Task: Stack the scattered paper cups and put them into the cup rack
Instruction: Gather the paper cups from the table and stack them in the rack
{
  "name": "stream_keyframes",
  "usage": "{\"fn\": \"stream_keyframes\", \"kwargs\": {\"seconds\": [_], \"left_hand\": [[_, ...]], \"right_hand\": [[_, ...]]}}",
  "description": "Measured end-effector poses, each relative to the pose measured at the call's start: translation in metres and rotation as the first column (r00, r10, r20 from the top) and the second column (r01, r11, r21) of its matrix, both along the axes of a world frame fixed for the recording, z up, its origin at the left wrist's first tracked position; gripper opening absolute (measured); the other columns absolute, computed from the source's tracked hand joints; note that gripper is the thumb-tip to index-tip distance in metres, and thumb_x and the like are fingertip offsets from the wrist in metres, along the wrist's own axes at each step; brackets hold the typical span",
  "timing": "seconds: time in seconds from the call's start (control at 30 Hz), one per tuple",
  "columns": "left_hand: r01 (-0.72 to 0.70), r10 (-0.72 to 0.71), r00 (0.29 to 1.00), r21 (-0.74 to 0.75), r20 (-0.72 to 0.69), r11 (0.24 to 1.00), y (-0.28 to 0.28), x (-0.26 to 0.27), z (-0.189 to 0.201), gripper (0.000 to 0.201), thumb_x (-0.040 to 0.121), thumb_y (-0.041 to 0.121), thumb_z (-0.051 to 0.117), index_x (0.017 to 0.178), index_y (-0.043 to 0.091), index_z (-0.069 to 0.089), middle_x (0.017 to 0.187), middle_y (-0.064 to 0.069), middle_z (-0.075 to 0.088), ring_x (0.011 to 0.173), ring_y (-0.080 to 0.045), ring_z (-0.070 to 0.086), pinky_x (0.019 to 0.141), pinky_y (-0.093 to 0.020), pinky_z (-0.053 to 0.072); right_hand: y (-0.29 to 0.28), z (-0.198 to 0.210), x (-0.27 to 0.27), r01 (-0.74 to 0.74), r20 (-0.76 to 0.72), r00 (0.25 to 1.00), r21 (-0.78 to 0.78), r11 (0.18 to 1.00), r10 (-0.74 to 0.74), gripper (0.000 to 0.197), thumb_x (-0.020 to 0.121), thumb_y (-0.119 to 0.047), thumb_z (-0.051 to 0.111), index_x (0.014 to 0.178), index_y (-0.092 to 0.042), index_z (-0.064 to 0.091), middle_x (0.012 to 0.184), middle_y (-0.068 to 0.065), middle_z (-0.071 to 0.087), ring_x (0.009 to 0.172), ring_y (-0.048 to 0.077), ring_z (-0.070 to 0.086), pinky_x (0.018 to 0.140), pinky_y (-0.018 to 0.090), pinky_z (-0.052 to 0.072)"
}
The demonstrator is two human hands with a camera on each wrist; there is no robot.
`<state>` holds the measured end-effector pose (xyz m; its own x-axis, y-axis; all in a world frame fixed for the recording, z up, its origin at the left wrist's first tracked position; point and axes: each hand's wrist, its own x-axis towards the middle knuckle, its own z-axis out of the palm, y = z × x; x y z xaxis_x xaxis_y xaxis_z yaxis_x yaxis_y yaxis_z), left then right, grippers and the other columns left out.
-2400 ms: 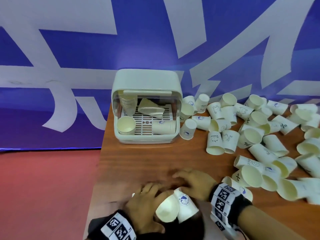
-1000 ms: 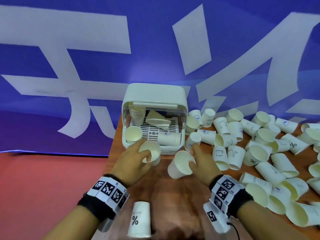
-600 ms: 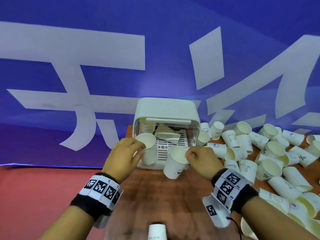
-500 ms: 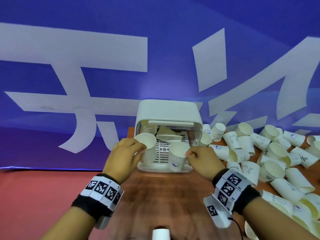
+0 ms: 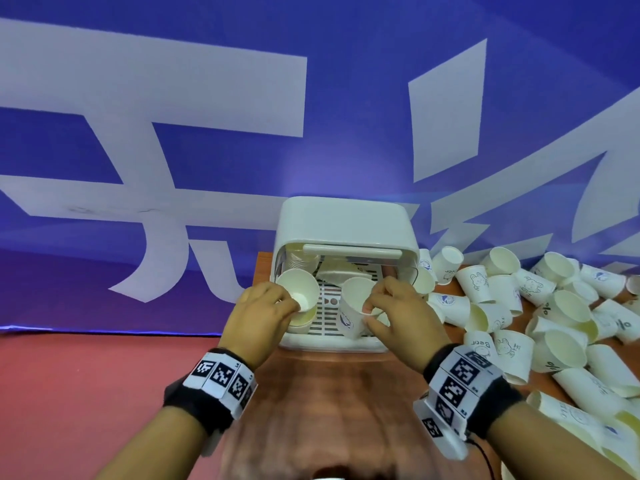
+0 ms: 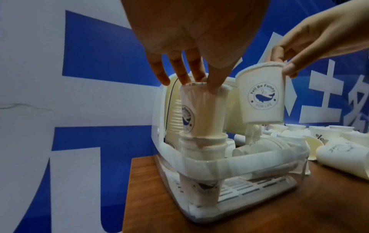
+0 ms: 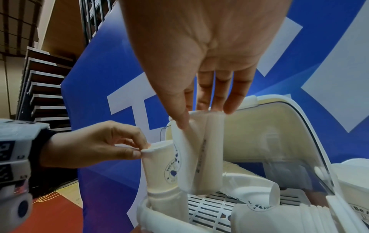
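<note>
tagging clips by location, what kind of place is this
Probably a staged recording area in a hall, not a kitchen. A large blue banner with white characters backs the wooden table, the floor is red, and the right wrist view shows a staircase behind the banner.

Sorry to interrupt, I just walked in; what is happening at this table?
A person is putting paper cups into the cup rack. The left hand pinches the rim of a cup whose base sits in an upright cup standing in the rack's front left corner. The right hand holds another cup by the rim over the rack. Many loose cups lie on the wooden table to the right.
</note>
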<state>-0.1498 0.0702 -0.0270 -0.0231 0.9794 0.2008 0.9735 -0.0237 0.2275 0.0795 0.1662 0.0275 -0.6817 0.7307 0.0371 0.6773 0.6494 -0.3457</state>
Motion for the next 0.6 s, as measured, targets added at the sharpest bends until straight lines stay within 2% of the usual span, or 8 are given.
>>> {"fn": "stream_keyframes", "kwargs": {"seconds": [0.07,0.17,0.27,0.37,0.5,0.53,0.6], "left_hand": [[0.026,-0.026,1.0,-0.027,-0.006,0.999,0.001,-0.002,-0.009,0.019,0.078,0.028,0.05,0.08,0.024,0.068,0.081,0.006,0.063,0.079,-0.021,0.062,0.068,-0.031,0.047],[0.051,-0.051,0.999,-0.045,0.0,0.998,0.004,-0.002,-0.018,0.021,0.076,0.026,0.047,0.081,0.026,0.067,0.081,0.008,0.065,0.082,-0.019,0.065,0.072,-0.03,0.048],[0.061,-0.063,0.998,-0.057,-0.02,0.996,0.008,0.0,-0.025,0.016,0.068,0.015,0.066,0.079,0.027,0.069,0.077,0.008,0.065,0.079,-0.018,0.066,0.071,-0.029,0.049],[0.086,-0.09,0.995,-0.108,-0.031,0.99,0.008,0.002,-0.03,0.033,0.05,0.008,0.084,0.073,0.027,0.07,0.067,0.009,0.063,0.063,-0.016,0.063,0.065,-0.027,0.05],[0.103,-0.105,0.994,-0.132,-0.009,0.986,0.009,0.005,-0.035,0.038,0.042,0.007,0.087,0.07,0.027,0.071,0.062,0.01,0.063,0.056,-0.014,0.06,0.061,-0.025,0.052],[0.097,-0.098,0.995,-0.135,0.0,0.986,0.009,0.005,-0.038,0.038,0.042,0.006,0.086,0.07,0.026,0.071,0.063,0.01,0.063,0.056,-0.014,0.061,0.062,-0.026,0.052],[0.079,-0.073,0.996,-0.15,0.044,0.986,0.008,0.003,-0.044,0.035,0.05,0.002,0.081,0.076,0.024,0.072,0.069,0.006,0.066,0.064,-0.018,0.064,0.071,-0.034,0.056]], "right_hand": [[0.003,-0.003,-0.001,-0.013,0.021,1.0,-0.017,1.0,0.014,0.011,0.086,-0.024,0.061,0.096,-0.019,0.064,0.102,-0.003,0.059,0.102,0.017,0.049,0.077,0.032,0.046],[0.006,-0.008,-0.002,-0.037,0.037,0.999,-0.022,0.999,0.038,0.011,0.091,-0.023,0.054,0.099,-0.02,0.061,0.1,-0.003,0.062,0.101,0.018,0.05,0.076,0.033,0.046],[0.007,-0.013,-0.003,-0.038,0.047,0.998,-0.038,0.999,0.04,0.013,0.093,-0.023,0.05,0.102,-0.02,0.06,0.102,-0.002,0.062,0.101,0.018,0.051,0.076,0.032,0.046],[0.006,-0.018,-0.004,-0.057,0.032,0.998,-0.048,0.997,0.058,0.013,0.093,-0.023,0.051,0.101,-0.019,0.061,0.101,-0.001,0.063,0.101,0.019,0.053,0.076,0.034,0.047],[0.004,-0.022,-0.004,-0.106,-0.043,0.993,-0.009,0.994,0.106,0.011,0.089,-0.019,0.059,0.098,-0.018,0.066,0.1,-0.001,0.066,0.1,0.021,0.059,0.074,0.035,0.051],[0.004,-0.022,-0.004,-0.116,-0.06,0.991,0.011,0.993,0.116,0.01,0.087,-0.018,0.062,0.096,-0.018,0.066,0.098,-0.001,0.067,0.099,0.022,0.06,0.072,0.035,0.052],[0.003,-0.023,-0.006,-0.129,-0.097,0.986,0.054,0.99,0.134,0.008,0.084,-0.018,0.063,0.091,-0.02,0.067,0.094,-0.002,0.068,0.098,0.023,0.063,0.067,0.034,0.053]]}}
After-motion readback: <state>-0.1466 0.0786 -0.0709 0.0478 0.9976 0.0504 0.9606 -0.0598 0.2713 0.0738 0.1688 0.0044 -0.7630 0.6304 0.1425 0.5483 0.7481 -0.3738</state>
